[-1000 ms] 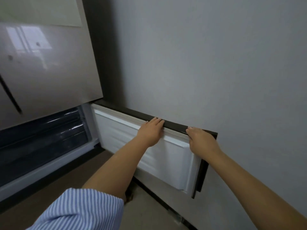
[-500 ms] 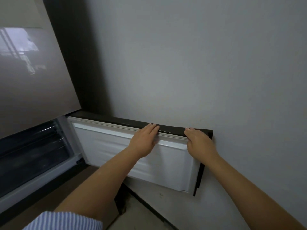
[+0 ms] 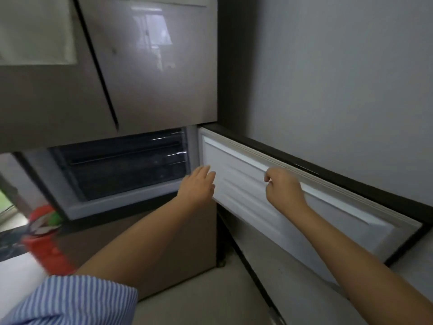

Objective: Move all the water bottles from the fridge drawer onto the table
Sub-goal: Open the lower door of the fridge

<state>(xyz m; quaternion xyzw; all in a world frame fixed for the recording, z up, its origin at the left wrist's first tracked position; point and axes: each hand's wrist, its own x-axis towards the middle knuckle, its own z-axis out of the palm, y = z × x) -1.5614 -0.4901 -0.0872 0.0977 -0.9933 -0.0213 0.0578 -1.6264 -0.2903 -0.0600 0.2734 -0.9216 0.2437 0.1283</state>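
Note:
The lower fridge door [image 3: 293, 202] stands swung open to the right, its white inner panel facing me. Behind it the dark transparent fridge drawer [image 3: 124, 165] sits in the open compartment; what it holds cannot be made out and no water bottles show. My left hand [image 3: 199, 184] hovers with straight fingers in front of the drawer's right end, at the hinge side of the door. My right hand [image 3: 284, 187] is in front of the door's inner panel with its fingers curled and nothing in them.
Glossy brown upper fridge doors [image 3: 152, 66] hang above the compartment. A grey wall [image 3: 339, 78] runs along the right, close behind the open door. A red container [image 3: 46, 242] with a green thing stands blurred at lower left. Pale floor [image 3: 210, 301] lies below.
Both hands have come off the top edge of the open door and moved left toward the compartment. My view has swung left, bringing the drawer and upper doors into sight.

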